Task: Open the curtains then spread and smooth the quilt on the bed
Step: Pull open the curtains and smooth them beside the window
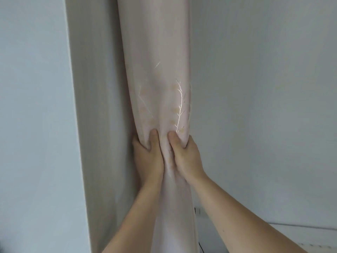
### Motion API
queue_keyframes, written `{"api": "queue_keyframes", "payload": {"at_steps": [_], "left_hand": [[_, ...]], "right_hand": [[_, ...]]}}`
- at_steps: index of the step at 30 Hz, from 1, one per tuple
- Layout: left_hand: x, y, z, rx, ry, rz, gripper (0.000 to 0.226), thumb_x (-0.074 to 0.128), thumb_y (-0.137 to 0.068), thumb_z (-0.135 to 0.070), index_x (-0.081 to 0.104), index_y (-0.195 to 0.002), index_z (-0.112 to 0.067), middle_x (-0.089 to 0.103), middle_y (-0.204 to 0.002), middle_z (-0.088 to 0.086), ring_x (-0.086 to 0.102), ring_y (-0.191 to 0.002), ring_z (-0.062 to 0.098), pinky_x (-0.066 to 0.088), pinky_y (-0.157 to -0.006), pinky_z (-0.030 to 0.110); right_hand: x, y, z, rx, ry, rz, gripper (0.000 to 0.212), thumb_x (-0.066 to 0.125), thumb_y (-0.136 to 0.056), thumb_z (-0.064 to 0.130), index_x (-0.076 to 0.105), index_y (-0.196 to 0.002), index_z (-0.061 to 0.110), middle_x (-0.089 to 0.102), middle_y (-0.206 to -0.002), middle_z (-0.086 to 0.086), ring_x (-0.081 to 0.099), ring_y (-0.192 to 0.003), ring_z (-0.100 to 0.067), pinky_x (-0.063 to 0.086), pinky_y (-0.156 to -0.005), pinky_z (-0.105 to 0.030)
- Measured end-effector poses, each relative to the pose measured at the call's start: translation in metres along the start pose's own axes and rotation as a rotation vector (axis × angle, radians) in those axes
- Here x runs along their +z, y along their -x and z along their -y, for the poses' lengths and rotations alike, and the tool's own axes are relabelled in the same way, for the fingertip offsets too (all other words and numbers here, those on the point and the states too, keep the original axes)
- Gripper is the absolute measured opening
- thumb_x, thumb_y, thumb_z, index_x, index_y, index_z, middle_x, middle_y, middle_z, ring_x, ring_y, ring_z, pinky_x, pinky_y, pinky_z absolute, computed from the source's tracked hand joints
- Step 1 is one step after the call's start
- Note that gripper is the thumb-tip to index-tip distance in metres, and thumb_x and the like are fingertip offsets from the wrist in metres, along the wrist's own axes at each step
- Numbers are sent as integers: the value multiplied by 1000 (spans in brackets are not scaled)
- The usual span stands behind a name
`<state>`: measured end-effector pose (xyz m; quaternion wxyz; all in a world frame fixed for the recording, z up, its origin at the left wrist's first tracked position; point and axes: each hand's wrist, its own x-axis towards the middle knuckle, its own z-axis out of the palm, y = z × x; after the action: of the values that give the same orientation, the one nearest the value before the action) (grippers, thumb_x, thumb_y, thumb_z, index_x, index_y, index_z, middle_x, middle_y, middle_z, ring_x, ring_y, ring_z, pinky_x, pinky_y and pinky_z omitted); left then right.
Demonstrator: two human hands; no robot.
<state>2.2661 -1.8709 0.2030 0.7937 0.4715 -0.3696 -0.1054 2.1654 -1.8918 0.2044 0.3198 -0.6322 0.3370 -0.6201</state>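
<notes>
The left hand [148, 157] and right hand [186, 157] are both gripping the bunched pink curtain [156, 79], which is hanging gathered between the beige panel [94, 106] and the wall [255, 88].

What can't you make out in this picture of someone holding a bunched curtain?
Head view:
- Fingers of the left hand and right hand: wrapped behind the curtain; only thumbs show.
- Curtain's top and hem: cut off by the frame edges.
- Bed and quilt: out of frame.
- Small dark object on the wall: too small to identify.
</notes>
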Motion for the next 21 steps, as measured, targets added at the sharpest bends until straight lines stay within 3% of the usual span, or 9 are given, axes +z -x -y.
{"api": "queue_keyframes", "payload": {"at_steps": [4, 7, 9, 12, 14, 15, 17, 19, 21], "left_hand": [[32, -26, 24, 81, 44, -152, 28, 60, -101, -48, 68, -108, -22, 73, -96, -15, 69, -87, -7, 52, -72, 14], [71, -55, 44, 99, 81, -206, 24, 62, -101, -44, 71, -102, -21, 74, -91, -16, 68, -81, -12, 50, -66, 9], [107, -83, 62, 83, 38, -194, 24, 64, -101, -43, 72, -97, -21, 73, -86, -16, 68, -78, -13, 49, -63, 8], [160, -136, 85, 31, -80, -62, 28, 64, -100, -47, 74, -96, -21, 75, -86, -12, 74, -88, 6, 52, -68, 19], [185, -167, 101, -9, -243, 26, 39, 60, -100, -52, 75, -102, -17, 77, -96, 3, 73, -95, 23, 49, -73, 27], [192, -176, 109, -24, -297, 51, 43, 59, -100, -53, 76, -107, -14, 77, -102, 7, 72, -98, 28, 49, -75, 29], [199, -183, 121, -30, -328, 76, 43, 60, -100, -51, 75, -112, -13, 77, -106, 8, 72, -102, 30, 51, -77, 31], [199, -177, 126, -41, -302, 70, 37, 63, -99, -47, 70, -113, -13, 73, -101, 1, 70, -102, 29, 48, -77, 31], [196, -168, 125, -53, -230, 45, 35, 67, -96, -44, 62, -116, -16, 66, -99, -9, 68, -102, 23, 47, -79, 29]], "right_hand": [[7, -39, -28, -47, -19, -54, 46, 58, -93, 71, 73, -94, 28, 77, -84, 11, 74, -80, -7, 57, -75, -30], [7, -83, -53, -27, -121, -32, 47, 62, -96, 65, 75, -83, 22, 76, -76, 8, 74, -74, -9, 55, -68, -27], [8, -125, -72, 20, -155, -37, 44, 62, -95, 67, 77, -86, 26, 78, -79, 11, 74, -77, -7, 58, -71, -29], [5, -192, -98, 31, -70, -70, 28, 58, -96, 69, 72, -106, 47, 78, -110, 17, 74, -99, -5, 60, -89, -31], [0, -230, -114, 65, 98, -59, 45, 49, -95, 75, 68, -123, 45, 72, -129, 12, 72, -109, -17, 58, -95, -39], [-3, -243, -121, 94, 188, -36, 54, 45, -96, 75, 67, -129, 39, 73, -126, 7, 71, -104, -21, 58, -93, -41], [-12, -256, -130, 149, 292, 7, 60, 42, -99, 71, 63, -136, 29, 75, -100, 5, 68, -85, -18, 57, -80, -39], [-21, -256, -137, 162, 317, 22, 60, 45, -95, 71, 68, -120, 22, 71, -86, 6, 66, -77, -16, 58, -76, -40], [-25, -253, -141, 106, 343, -29, 56, 51, -90, 72, 66, -103, 19, 69, -95, 3, 65, -87, -20, 58, -85, -46]]}}
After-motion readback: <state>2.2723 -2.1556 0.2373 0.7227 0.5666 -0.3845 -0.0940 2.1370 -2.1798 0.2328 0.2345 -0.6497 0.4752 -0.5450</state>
